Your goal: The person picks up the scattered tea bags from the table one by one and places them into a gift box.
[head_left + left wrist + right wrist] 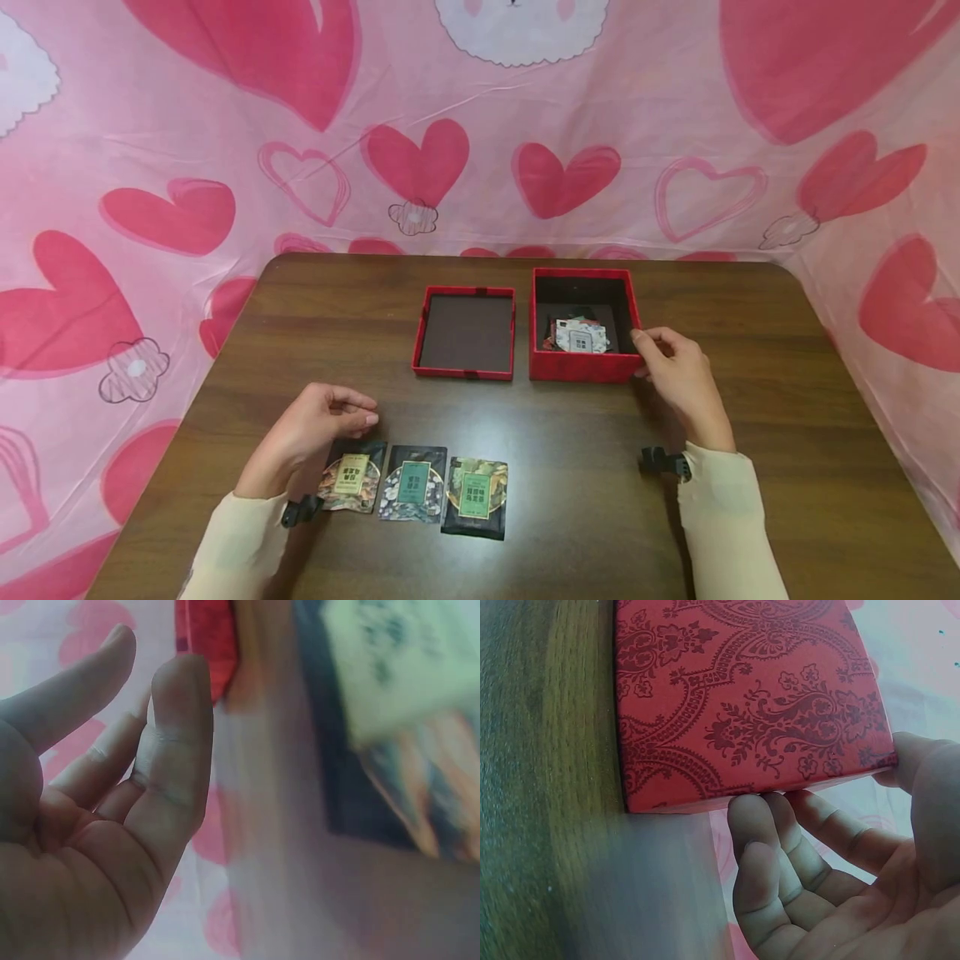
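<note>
My right hand (678, 375) holds the near right corner of an open red box (581, 367), its thumb at the rim and its fingers against the side. The dark floral pattern on the red box (750, 697) fills much of the right wrist view. Inside the box lie several small packets, a white tea sachet (583, 337) on top. My left hand (315, 429) hovers with loosely bent fingers, nothing between them. Close below it is a black and orange tea sachet (352, 475); beside that lie a dark blue-grey one (412, 483) and a green and black one (475, 496), in a row.
A shallow red lid (465, 333) lies inside up, left of the box. Everything stands on a brown wooden table (585, 492). Behind the far edge hangs a pink cloth (495, 108) with hearts.
</note>
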A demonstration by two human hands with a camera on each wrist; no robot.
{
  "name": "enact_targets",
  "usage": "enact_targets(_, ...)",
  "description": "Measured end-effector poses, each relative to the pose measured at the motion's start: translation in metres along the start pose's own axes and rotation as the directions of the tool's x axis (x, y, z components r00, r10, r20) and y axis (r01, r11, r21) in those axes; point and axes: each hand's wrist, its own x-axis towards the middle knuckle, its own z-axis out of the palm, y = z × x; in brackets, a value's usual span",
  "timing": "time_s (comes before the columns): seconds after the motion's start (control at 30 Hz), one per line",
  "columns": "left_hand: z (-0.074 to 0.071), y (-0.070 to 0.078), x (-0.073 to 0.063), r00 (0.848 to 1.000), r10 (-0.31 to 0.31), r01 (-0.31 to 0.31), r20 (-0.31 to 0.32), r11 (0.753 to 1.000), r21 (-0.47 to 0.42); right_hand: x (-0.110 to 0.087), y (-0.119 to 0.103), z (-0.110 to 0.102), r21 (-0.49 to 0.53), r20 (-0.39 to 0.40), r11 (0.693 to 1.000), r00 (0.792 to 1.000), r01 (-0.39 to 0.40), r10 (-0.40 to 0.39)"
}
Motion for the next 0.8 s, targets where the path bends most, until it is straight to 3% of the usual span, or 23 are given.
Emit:
enact_targets(0.27,-0.003,-0.015,-0.012,0.994,-0.091,0.097,-0.062,0.989,0.111,0.0,0.0,0.001,0.02,0.002,1.0,1.0,-0.006,0.006)
enact_targets(0.53,-0.011,-0.023,-0.023,0.979,-0.101,0.154,-0.18,0.937,0.315,0.0,-0.001,0.001,0.011,0.007,1.0,1.0,-0.015,0.015)
enact_targets(0.8,-0.009,-0.026,-0.022,0.972,-0.116,0.185,-0.205,0.914,0.362,0.0,-0.001,0.001,0.013,0.011,1.0,1.0,-0.015,0.015)
